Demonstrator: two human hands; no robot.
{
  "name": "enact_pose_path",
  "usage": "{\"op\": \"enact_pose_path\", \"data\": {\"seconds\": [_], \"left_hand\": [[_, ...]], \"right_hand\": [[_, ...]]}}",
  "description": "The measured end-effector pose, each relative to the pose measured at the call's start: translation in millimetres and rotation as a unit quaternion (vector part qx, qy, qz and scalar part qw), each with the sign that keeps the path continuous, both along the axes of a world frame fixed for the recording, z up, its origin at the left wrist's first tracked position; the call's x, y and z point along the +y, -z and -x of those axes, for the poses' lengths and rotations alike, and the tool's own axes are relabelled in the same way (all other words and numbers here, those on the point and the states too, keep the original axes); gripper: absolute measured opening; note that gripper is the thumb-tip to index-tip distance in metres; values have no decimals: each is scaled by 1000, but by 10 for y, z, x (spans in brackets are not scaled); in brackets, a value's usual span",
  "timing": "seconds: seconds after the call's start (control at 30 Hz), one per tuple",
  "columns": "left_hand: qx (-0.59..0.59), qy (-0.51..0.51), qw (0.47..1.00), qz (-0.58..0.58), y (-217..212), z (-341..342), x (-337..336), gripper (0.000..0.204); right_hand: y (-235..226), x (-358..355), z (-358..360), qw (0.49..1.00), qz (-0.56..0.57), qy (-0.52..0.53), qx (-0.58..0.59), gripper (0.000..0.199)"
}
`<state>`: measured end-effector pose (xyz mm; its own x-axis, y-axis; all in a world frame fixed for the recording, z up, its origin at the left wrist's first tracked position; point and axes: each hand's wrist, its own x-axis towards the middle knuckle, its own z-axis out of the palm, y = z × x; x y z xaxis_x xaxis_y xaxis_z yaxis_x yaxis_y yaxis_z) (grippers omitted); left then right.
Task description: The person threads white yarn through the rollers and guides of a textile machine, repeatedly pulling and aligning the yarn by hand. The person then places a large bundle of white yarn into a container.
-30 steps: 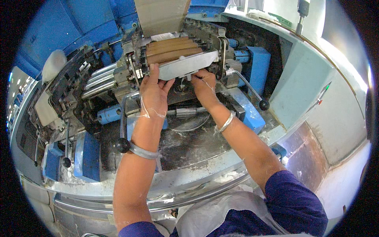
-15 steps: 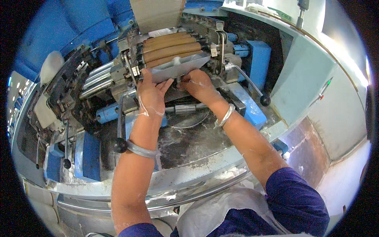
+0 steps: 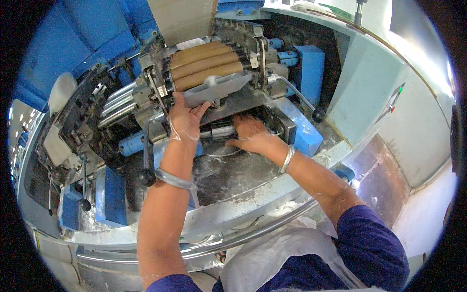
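Note:
A grey metal tray (image 3: 219, 89) lies slanted in front of the brown rollers (image 3: 206, 64), a small white tuft of fibre in it. My left hand (image 3: 185, 119) grips its left end, one digit up at the edge and the other fingers spread along its underside. Lower and to the right, my right hand (image 3: 255, 135) is off the tray. Its fingers are apart and reach over the ribbed metal shaft (image 3: 224, 132) under the tray. Whether they touch the shaft I cannot tell. A grey bangle is on my left forearm and a pale one on my right wrist.
Black-knobbed levers stand on both sides, one knob (image 3: 146, 177) beside my left forearm and another (image 3: 318, 115) at the right. Blue housings (image 3: 310, 75) flank the rollers. A rounded metal rail (image 3: 194, 249) runs along the machine's front. White fibre dust lies on the bed.
My right hand has let go of the tray's underside and moved down to the shaft, its fingers opening. My left hand stays at the tray's left end. The view has shifted slightly.

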<state>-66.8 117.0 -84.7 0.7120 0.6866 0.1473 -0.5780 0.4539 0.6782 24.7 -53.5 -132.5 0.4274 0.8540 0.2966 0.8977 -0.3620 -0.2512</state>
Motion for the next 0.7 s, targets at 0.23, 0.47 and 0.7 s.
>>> {"op": "enact_pose_path", "data": {"seconds": [0.23, 0.47, 0.7], "left_hand": [[7, -16, 1000, 1, 1, 4, 3, 39], [-4, 4, 1000, -27, -1, 3, 17, 37], [30, -2, 999, 15, 83, -70, 106, 39]], "right_hand": [[-55, 110, 13, 998, 33, 30, 36, 80], [81, 116, -9, 999, 10, 49, -9, 80], [-75, -12, 54, 999, 10, -7, 38, 68]]}}
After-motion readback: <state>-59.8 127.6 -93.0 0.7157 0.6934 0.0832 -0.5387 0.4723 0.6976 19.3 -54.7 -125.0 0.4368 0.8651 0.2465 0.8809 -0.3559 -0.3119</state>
